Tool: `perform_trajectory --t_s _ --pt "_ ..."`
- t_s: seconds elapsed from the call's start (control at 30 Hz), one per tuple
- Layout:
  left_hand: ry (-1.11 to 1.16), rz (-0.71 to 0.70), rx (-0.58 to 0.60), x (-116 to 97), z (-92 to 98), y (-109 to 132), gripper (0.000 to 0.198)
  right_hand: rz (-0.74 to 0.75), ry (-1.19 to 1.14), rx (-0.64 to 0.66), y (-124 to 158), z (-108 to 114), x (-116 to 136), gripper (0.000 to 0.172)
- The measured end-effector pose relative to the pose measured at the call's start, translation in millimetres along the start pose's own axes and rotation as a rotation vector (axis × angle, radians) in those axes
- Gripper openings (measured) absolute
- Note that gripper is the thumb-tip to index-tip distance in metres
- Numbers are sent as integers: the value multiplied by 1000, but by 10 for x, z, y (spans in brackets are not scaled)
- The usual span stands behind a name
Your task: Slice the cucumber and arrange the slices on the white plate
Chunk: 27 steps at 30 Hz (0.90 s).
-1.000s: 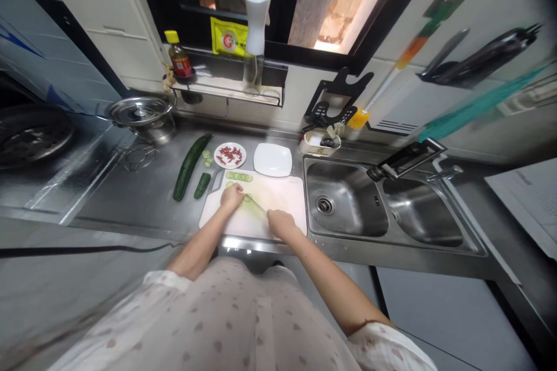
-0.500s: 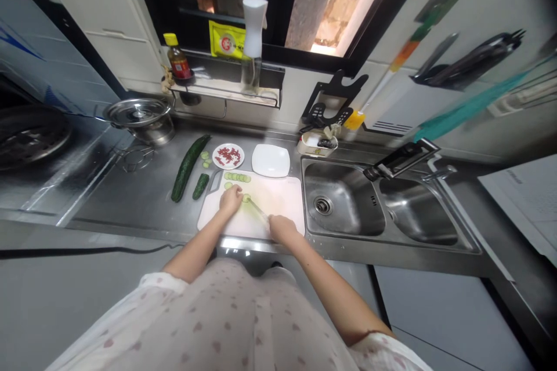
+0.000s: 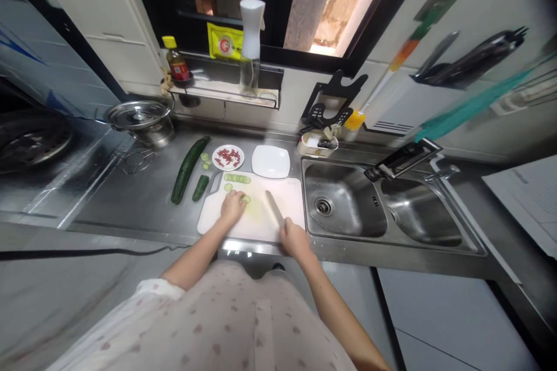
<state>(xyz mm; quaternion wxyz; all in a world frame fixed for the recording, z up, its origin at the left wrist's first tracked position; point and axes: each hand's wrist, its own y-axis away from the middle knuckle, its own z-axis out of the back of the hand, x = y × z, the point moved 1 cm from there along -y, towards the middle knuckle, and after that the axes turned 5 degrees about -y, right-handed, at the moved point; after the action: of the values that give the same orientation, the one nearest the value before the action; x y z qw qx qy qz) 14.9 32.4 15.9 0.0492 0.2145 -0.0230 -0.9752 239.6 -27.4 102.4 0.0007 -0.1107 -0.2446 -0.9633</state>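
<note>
A knife [image 3: 275, 208] is gripped by its handle in my right hand [image 3: 295, 237], its blade angled over the right part of the white cutting board [image 3: 213, 221]. On the board's left side my left hand [image 3: 233, 207] has its fingers closed at a pale green cucumber slice [image 3: 246, 200]. A row of cucumber slices [image 3: 237, 178] lies near the board's back edge, with a single slice [image 3: 228, 187] just in front. Left of the board are a short cucumber piece [image 3: 201, 188], a long dark green cucumber [image 3: 190, 169] and several loose slices [image 3: 205, 160].
Behind the board stand a plate of chopped red pieces [image 3: 228, 157] and a white dish [image 3: 270, 162]. A double steel sink [image 3: 343, 200] adjoins on the right. A lidded steel pot [image 3: 150, 122] stands at the back left, below a wall shelf [image 3: 230, 94] with bottles.
My right hand has drawn the knife away to the right, off the cucumber slice. My left hand has shifted slightly and stays by the slice.
</note>
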Motion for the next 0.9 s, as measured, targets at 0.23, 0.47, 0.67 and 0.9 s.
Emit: perform_trajectory --t_s 0.23,0.47,0.67,0.9 --pt "104 121 46 -79 60 -39 12 -16 -70 -20 -74 -23 -50 26" --pt "275 295 -27 158 203 -147 11 -22 -92 -4 -64 -12 -44 31" --pt "236 368 -120 457 287 -274 17 -17 -95 -1 -73 -19 -38 30" --pt "119 363 -129 503 267 -273 22 13 -177 71 -89 13 -85 40"
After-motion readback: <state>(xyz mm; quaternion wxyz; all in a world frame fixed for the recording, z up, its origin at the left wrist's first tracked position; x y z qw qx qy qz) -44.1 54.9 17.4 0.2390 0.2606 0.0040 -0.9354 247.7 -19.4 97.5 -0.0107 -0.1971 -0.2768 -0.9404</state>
